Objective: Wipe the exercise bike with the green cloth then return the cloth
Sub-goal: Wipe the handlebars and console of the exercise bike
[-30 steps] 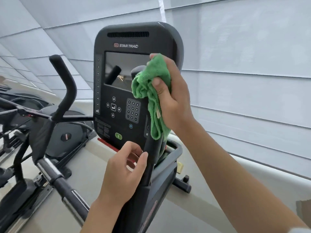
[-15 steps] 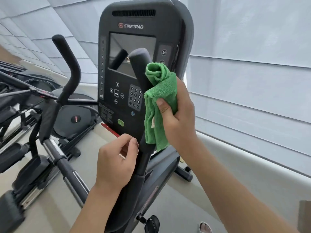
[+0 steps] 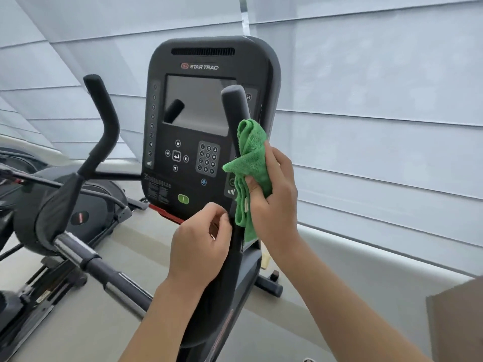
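Observation:
The exercise bike's black console (image 3: 206,121) with a screen and keypad stands in front of me. Its right handlebar post (image 3: 234,108) rises in front of the console. The bunched green cloth (image 3: 248,163) is pressed against the middle of that post, gripped in my right hand (image 3: 271,197). Lower down, my left hand (image 3: 201,246) curls around the same post, just below the console's bottom edge. The left handlebar (image 3: 104,121) is bare and untouched.
Other black exercise machines (image 3: 52,218) stand at the left on the grey floor. White roller blinds (image 3: 379,100) cover the windows behind the bike. A brown box corner (image 3: 457,322) shows at the lower right.
My right hand has slid the green cloth down the right handlebar post from its top, which now shows bare. My left hand has stayed on the lower post.

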### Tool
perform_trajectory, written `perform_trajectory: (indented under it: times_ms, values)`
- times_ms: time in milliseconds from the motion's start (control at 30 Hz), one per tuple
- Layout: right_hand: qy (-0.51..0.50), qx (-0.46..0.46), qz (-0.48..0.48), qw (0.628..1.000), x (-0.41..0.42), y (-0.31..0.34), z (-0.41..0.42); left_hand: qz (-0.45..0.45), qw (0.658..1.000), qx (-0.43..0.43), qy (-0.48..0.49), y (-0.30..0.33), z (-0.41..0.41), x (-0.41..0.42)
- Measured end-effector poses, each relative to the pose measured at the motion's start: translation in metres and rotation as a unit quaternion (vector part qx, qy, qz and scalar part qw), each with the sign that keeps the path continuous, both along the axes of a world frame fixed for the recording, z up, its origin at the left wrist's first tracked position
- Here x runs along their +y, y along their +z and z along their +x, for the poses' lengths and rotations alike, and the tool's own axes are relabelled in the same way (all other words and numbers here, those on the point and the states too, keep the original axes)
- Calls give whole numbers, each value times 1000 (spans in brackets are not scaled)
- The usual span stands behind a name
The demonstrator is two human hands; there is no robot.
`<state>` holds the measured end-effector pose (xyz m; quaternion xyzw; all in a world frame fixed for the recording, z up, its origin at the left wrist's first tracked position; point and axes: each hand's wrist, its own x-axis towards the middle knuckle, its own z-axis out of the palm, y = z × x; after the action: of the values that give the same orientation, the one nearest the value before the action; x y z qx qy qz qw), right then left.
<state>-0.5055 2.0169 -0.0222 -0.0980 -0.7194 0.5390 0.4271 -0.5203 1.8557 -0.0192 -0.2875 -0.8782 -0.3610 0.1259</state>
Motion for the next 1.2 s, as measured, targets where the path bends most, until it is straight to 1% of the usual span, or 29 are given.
perform_trajectory:
  times_ms: [100,200,300,433,500,567,600,700,800,900,967,1033,1067,1100,1133,1200]
  values:
    - [-30,-27,-4,999,-14,-3,14,-29,998,1,-56,-5,10,-22]
    - [-65,-49,9,997,-35,-11,32,-52,994,1,-92,-14,20,-52]
    - [-79,-75,22,994,-60,-19,52,-60,992,-20,-113,-22,27,-84]
    - [-95,-90,17,991,-88,-22,78,-81,987,-31,-133,-33,28,-129]
    - [-96,-109,45,988,-104,-23,91,-95,988,-2,-121,-43,24,-151]
    - [-90,-135,108,981,-122,-25,103,-96,990,41,-94,-56,18,-169]
    - [-94,-150,158,972,-133,-27,110,-89,991,55,-85,-63,15,-176]
    - [-97,-186,311,927,-162,-26,124,-51,991,92,-81,-77,8,-187]
    - [-52,-221,414,881,-181,-21,133,-20,990,116,-73,-80,5,-185]
    - [-5,-220,469,855,-182,-10,136,-4,990,118,-81,-83,4,-186]
    - [21,-172,498,850,-177,-2,135,-1,989,118,-83,-84,3,-188]
    - [2,-132,502,855,-164,9,126,-6,990,119,-80,-86,4,-187]
    - [-26,-133,500,855,-155,16,118,-8,990,119,-79,-86,3,-186]
    - [-52,-156,504,848,-147,24,108,-7,990,119,-78,-87,3,-186]
    - [-67,-203,518,828,-140,30,97,-4,990,120,-76,-87,3,-186]
    - [-64,-334,541,769,-132,33,72,2,989,124,-76,-88,1,-186]
